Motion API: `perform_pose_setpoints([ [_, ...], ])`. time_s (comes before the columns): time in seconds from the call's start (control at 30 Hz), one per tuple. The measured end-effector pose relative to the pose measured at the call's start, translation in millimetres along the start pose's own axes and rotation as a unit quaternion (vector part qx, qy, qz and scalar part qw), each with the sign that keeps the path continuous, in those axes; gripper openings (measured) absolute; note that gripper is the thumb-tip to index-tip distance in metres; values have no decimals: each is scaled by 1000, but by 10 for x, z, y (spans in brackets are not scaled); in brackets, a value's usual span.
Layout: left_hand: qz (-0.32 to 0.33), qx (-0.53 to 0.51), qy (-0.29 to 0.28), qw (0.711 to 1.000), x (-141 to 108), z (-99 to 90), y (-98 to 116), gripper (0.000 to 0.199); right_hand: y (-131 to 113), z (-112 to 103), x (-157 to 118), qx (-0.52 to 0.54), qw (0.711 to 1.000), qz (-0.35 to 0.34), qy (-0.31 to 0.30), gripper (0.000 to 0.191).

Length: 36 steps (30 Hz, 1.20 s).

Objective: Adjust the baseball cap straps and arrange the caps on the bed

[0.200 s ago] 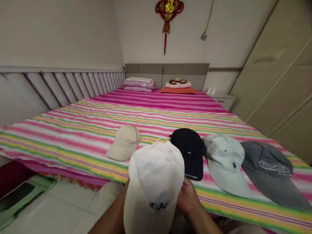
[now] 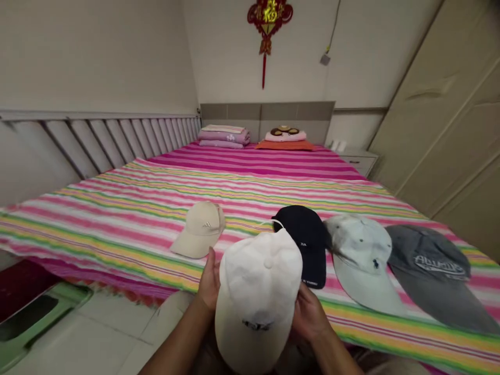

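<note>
A white baseball cap [image 2: 265, 281] with dark lettering above its brim is held up in front of me, brim toward me. My left hand [image 2: 210, 284] grips its left side, a finger or thumb pointing up along the edge. On the opposite side, my right hand [image 2: 310, 315] has its fingers curled at the cap, the tips hidden behind it. A beige cap [image 2: 201, 229] lies on the bed to the left. Right of the white cap rest a black cap [image 2: 302, 237], a pale cap with a dark patch [image 2: 363, 255] and a grey cap [image 2: 433, 265].
Striped bedding covers the bed [image 2: 156, 208]. Folded purple bedding [image 2: 224, 136] and a pink pile [image 2: 285, 136] are by the headboard [image 2: 242, 114]. A metal railing [image 2: 117, 138] runs along the left. A green stool [image 2: 47, 317] stands on the floor at lower left.
The white cap has shifted slightly right and turned, its crown tipping so the lettering sits lower. My left hand, mostly hidden before, now shows beside it.
</note>
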<state>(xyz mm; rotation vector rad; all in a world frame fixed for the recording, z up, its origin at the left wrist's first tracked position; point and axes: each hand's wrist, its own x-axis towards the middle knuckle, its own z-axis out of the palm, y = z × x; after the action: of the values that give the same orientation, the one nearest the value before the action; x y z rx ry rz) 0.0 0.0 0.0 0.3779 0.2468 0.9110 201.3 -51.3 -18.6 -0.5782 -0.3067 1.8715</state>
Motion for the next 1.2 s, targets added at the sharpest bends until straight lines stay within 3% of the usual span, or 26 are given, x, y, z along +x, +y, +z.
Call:
perform_pose_setpoints([
  [0.13, -13, 53, 0, 999, -102, -13, 28, 29, 19, -106, -76, -10, 1000, 19, -17, 33],
  [0.3, 6, 101, 42, 994, -181, 116, 62, 30, -72, -59, -168, -14, 998, 57, -19, 45],
  [0.43, 19, 117, -11, 993, -174, 149, 116, 38, -122, -22, -199, -23, 998, 58, -4, 42],
  [0.6, 26, 114, -75, 990, -144, 123, 141, 34, -67, -135, -226, -33, 998, 53, 3, 37],
  [0.83, -12, 194, -47, 980, -98, 186, 146, 28, -70, -273, -308, -60, 998, -14, -9, 29],
  [1.03, -11, 242, 27, 970, -79, 307, 110, 22, -226, -160, -350, -102, 993, -38, -50, 30],
  [1.2, -16, 325, 54, 944, -88, 407, 77, 21, -378, -20, -390, -165, 976, -44, -137, 22],
])
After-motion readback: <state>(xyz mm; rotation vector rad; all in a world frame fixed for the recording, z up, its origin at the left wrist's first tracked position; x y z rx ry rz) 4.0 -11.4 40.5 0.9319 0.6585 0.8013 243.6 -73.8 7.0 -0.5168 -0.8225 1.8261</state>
